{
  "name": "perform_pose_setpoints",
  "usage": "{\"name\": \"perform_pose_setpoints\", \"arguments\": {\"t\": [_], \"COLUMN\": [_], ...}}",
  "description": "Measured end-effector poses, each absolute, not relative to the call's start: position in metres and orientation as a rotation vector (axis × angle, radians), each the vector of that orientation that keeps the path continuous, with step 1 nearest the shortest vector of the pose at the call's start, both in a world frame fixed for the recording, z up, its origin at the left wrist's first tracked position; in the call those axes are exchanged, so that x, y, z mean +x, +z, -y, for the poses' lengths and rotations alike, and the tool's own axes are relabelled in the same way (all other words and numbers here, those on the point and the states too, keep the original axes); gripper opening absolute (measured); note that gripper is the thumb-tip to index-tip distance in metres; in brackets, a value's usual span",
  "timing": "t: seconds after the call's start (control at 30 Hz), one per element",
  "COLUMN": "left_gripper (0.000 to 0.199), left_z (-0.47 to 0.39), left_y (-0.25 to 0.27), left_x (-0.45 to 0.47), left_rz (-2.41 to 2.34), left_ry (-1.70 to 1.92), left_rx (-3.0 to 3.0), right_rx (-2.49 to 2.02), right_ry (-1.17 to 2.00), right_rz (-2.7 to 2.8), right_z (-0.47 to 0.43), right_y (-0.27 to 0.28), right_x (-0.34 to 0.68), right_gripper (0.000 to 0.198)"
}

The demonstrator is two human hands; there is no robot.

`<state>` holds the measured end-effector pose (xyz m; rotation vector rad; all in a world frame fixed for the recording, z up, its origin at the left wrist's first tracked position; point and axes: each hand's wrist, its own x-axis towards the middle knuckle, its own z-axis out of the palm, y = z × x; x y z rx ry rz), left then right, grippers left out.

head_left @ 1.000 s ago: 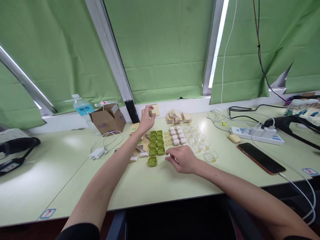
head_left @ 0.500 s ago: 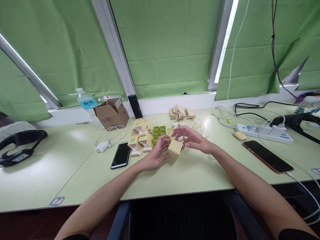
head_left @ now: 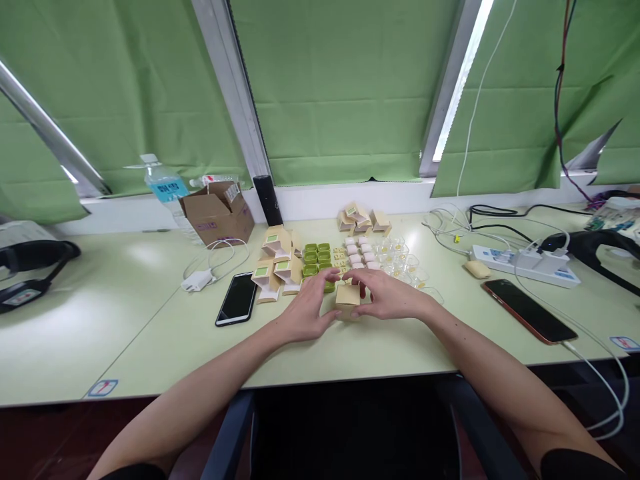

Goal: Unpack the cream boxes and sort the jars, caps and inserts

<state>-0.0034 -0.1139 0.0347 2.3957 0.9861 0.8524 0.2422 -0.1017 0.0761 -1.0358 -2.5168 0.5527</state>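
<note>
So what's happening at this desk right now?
A person holds a small tan box between both hands, the left hand and right hand, low over the desk. Behind it lie rows of green trays, pink pieces and clear cups, with more folded boxes to the left. A black phone lies beside those, and another phone sits to the right.

small box [head_left: 348, 295] between both hands, trays [head_left: 317, 257] seemingly just behind
</note>
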Motion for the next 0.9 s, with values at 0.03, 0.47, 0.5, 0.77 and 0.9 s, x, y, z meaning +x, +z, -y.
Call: {"name": "perform_pose_setpoints", "arguments": {"t": [0.03,0.47,0.5,0.77,0.9], "left_gripper": [0.075,0.063,0.062,0.05,0.05], "left_z": [0.114,0.121,0.12,0.12,0.121], "left_y": [0.034,0.028,0.027,0.026,0.026], "left_x": [-0.002,0.007,0.007,0.008,0.008], "left_rz": [-1.021,-1.112,-1.116,-1.148,-1.154], "left_ry": [0.847,0.805,0.819,0.848,0.859], "left_rx": [2.425,2.41,2.403,2.418,2.434], "right_rx": [-1.02,-1.162,-1.168,-1.177,-1.14], "right_ry": [0.552,0.086,0.061,-0.169,-0.234], "right_rz": [2.539,2.701,2.733,2.943,2.97], "right_z": [0.103,0.116,0.118,0.13,0.132], "right_y": [0.077,0.098,0.101,0.119,0.118], "right_x": [0.242,0.222,0.219,0.204,0.204], "right_gripper": [0.066,0.047,0.051,0.071,0.073]}}
